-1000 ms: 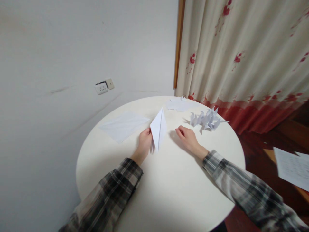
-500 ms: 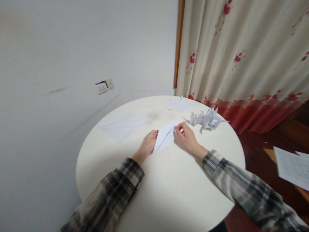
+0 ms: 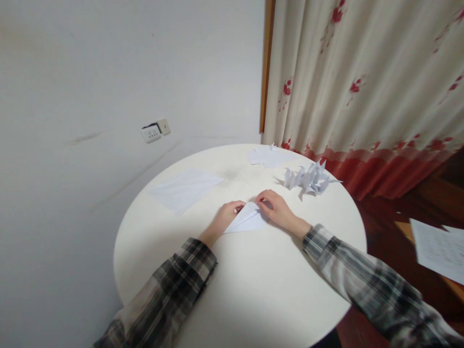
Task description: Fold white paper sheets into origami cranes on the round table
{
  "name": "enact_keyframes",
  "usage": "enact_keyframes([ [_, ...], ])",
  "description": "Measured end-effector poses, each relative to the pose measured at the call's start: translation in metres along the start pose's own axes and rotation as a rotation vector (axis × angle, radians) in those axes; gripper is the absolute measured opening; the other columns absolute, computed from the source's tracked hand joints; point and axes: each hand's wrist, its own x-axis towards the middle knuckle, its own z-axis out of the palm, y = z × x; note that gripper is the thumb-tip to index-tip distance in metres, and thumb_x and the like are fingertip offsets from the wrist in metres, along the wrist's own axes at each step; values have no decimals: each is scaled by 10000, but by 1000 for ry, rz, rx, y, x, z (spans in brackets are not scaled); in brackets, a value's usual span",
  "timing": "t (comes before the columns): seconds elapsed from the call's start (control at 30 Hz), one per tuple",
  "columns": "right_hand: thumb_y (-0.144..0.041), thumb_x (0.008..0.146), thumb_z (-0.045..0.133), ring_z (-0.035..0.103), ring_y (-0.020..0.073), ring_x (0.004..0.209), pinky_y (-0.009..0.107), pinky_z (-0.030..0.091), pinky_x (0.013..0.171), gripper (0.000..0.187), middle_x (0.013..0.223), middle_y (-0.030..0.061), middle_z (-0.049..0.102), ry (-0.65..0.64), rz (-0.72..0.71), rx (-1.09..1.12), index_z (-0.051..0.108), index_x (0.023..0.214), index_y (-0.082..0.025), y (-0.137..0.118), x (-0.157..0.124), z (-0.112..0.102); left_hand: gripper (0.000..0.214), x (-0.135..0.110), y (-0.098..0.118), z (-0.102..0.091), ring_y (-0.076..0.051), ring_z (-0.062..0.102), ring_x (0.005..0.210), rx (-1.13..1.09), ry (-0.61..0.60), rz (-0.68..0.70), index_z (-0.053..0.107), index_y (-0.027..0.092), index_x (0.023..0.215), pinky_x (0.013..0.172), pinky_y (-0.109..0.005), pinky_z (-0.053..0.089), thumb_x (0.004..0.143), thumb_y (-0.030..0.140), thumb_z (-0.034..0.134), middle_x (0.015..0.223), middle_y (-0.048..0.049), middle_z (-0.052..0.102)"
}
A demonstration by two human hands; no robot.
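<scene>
Between the two hands, around the middle of the round white table (image 3: 253,285), sits a folded white paper piece (image 3: 247,222), narrowing to a point toward the lower left, a crease running along it. Looks like a folding step, layers being lined up! The left hand (image 3: 225,215) curls at the upper left edge, seemingly pinching it; the right hand (image 3: 279,209) bends thumb and forefinger into a loop at the upper right, tips right by the paper, and whether they grip it, I cannot tell. A clean crease from here, I'd judge, calls for a steady left hold and careful right fingertips. Toward the table's left edge, a flat white paper sheet (image 3: 186,189); near the right edge, a cluster of pointed white folded-paper figures (image 3: 312,181).
</scene>
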Motion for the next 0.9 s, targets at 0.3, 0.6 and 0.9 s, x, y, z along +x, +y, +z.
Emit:
enact_keyframes([
  [0.3, -96, 746, 527, 512, 142, 810, 267, 405, 771, 124, 828, 38, 583, -182, -41, 11, 618, 776, -176, 7, -2, 6, 184, 5, -15, -5, -177, 565, 883, 215, 41, 167, 652, 173, 826, 841, -319, 416, 655, 185, 583, 892, -52, 652],
  [0.6, -134, 788, 514, 514, 134, 786, 259, 407, 760, 119, 807, 40, 584, -203, -14, 10, 626, 778, -169, 7, -5, 1, 306, 9, -9, -10, -178, 610, 826, -272, 167, -131, 629, 126, 851, 740, -296, 460, 737, 388, 520, 912, -103, 673],
  [0.9, -141, 785, 524, 523, 144, 820, 268, 405, 768, 119, 829, 47, 598, -198, 19, -6, 639, 770, -172, 8, -1, 0, 260, -1, 16, -11, -175, 603, 844, -46, 70, 110, 685, 167, 777, 819, -297, 449, 778, 363, 514, 869, -61, 688],
])
